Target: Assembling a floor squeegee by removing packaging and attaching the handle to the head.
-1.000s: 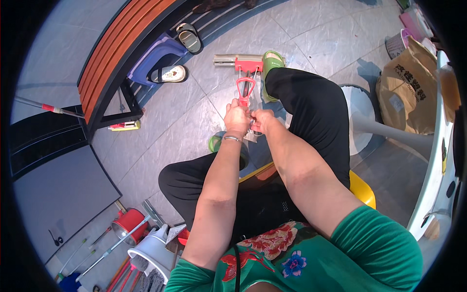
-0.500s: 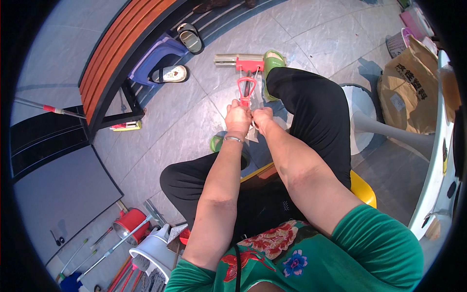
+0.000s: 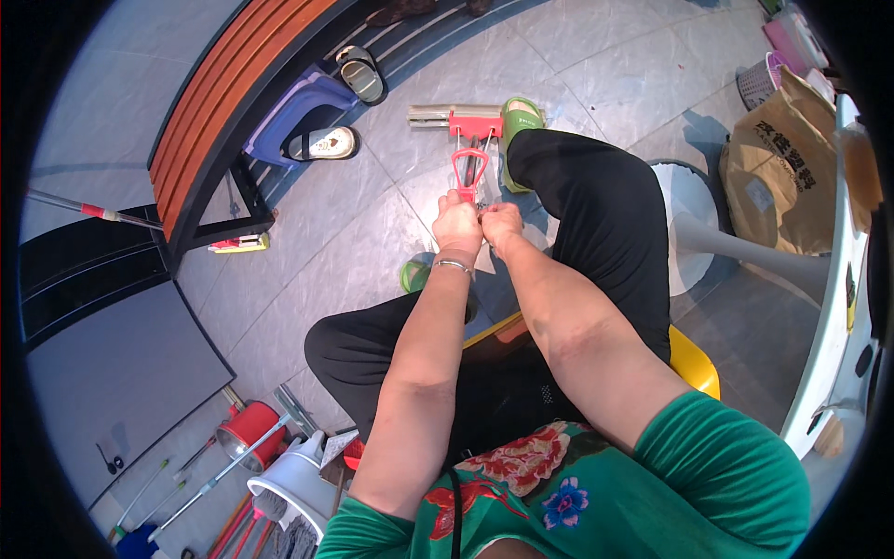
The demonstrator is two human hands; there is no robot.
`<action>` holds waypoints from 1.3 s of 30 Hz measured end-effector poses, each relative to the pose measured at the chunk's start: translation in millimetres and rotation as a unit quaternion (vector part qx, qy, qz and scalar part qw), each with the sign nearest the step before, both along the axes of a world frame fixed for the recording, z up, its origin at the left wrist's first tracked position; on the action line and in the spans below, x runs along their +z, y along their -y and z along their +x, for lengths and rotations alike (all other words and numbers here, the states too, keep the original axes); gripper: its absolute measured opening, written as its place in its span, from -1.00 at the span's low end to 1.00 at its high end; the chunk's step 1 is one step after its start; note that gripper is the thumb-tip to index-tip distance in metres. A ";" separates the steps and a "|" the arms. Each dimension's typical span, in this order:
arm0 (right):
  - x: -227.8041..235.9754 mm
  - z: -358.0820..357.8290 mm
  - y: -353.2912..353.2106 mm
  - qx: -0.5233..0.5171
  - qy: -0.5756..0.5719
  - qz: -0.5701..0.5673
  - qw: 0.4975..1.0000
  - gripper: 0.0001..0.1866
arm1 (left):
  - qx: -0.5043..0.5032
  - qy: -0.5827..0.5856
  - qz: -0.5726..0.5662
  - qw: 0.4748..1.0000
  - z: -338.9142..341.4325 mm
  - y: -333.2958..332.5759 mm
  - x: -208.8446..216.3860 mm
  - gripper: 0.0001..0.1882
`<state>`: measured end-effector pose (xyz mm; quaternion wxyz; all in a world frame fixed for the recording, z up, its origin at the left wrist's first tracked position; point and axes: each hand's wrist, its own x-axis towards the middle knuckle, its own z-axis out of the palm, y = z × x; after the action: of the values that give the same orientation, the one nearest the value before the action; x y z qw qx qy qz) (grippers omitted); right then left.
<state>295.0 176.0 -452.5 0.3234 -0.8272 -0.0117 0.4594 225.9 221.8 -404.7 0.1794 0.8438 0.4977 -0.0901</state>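
Observation:
A sponge mop head (image 3: 476, 124) with a red frame and a pale crossbar lies on the floor ahead of me, against my green slipper (image 3: 521, 114). Metal rods and a red loop-shaped lever (image 3: 469, 166) run from it toward me. My left hand (image 3: 457, 228) is closed around the mop's shaft just below the lever. Close beside it, my right hand (image 3: 502, 224) is pinched shut at the shaft; what its fingers hold is too small and covered to make out. Some clear plastic lies around the hands.
A slatted wooden bench (image 3: 219, 84) stands at the left, with a purple stool (image 3: 275, 121) and sandals (image 3: 328, 143) near it. At lower left are a white bucket (image 3: 289, 470) and a red pot (image 3: 250, 430). A brown paper bag (image 3: 780, 172) and a white table edge (image 3: 824, 317) are at right.
My right hand has turned slightly, its fingers drawn closer to the left hand at the shaft. The mop has barely shifted, and my left hand keeps its grip.

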 end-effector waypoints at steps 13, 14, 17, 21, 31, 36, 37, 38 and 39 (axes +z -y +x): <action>-9.4 -0.7 3.0 0.023 0.014 0.032 0.999 -0.92 | 0.015 0.096 -0.004 0.995 -9.4 0.6 -6.0 -0.92; -9.6 1.0 2.6 0.038 0.010 0.017 0.999 -0.93 | 0.015 0.096 -0.004 0.995 -9.6 0.7 -5.9 -0.92; -4.9 1.3 0.7 0.050 0.022 -0.002 0.998 -0.93 | 0.024 0.110 -0.005 0.994 -10.4 0.8 -6.5 -0.93; 19.0 5.9 3.4 0.068 0.069 -0.053 0.994 -0.90 | 0.023 0.121 -0.004 0.992 -13.2 0.6 -9.3 -0.94; 13.0 3.5 3.5 0.146 0.071 -0.041 0.986 -0.79 | 0.014 0.130 0.000 0.991 -13.5 1.5 -7.8 -0.95; -14.3 1.9 -3.1 -0.081 -0.124 -0.003 0.989 -0.89 | 0.016 0.140 0.004 0.990 -14.7 1.0 -13.1 -0.95; -12.0 2.0 -3.2 -0.081 -0.125 -0.003 0.989 -0.89 | 0.019 0.143 0.005 0.989 -15.7 0.7 -13.5 -0.95; -5.8 2.9 -2.4 -0.126 -0.184 0.016 0.975 -0.91 | 0.019 0.143 0.005 0.990 -15.7 0.6 -12.5 -0.95; -2.7 3.2 -1.9 -0.171 -0.242 0.035 0.954 -0.90 | 0.026 0.142 -0.009 0.989 -15.8 0.3 -11.3 -0.95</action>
<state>298.2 177.9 -455.3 0.4188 -0.6689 0.1925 0.5833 210.1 221.5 -415.9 0.2581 0.8331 0.4882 0.0308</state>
